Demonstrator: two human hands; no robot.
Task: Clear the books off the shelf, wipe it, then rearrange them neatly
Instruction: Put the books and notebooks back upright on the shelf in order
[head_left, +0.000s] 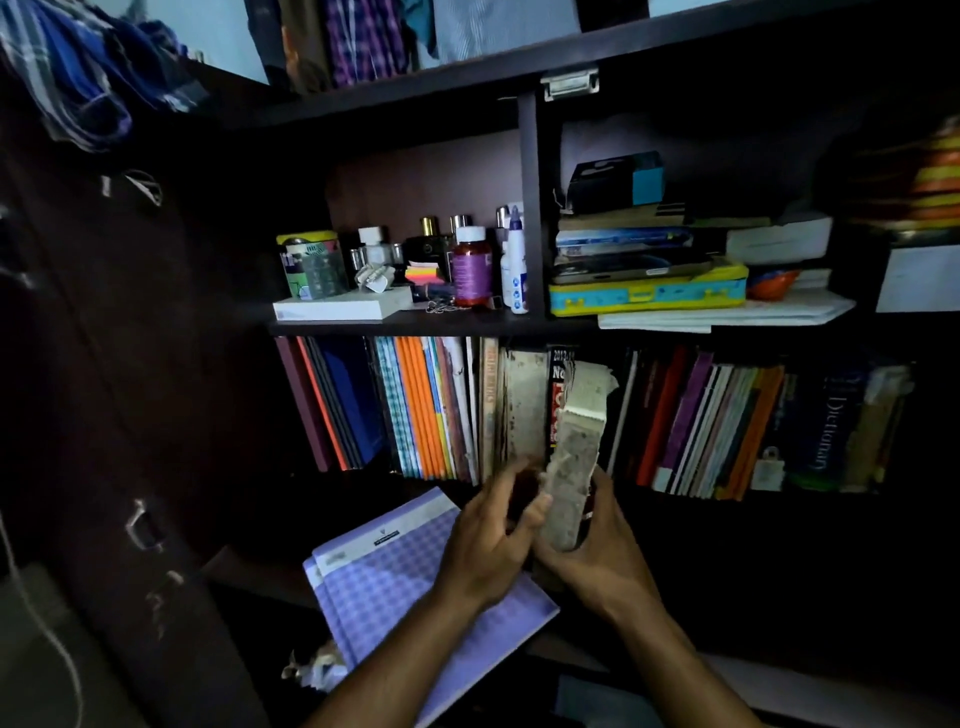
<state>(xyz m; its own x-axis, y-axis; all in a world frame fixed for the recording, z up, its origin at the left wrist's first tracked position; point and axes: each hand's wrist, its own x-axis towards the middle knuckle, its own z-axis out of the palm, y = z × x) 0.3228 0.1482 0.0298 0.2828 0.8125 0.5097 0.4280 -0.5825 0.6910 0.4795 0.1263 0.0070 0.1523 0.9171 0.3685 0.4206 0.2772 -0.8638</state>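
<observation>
Row of books (571, 410) packed tight on the dark shelf (431, 328), no gaps between them, open room in front, purple checked notebooks (395, 577) lying below, bottles (471, 265) crowding the shelf above

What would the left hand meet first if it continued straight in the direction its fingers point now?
Probably the worn, stained grey book that the right hand grips; the left hand points its fingertips at its lower edge, though depth is unclear.
</observation>
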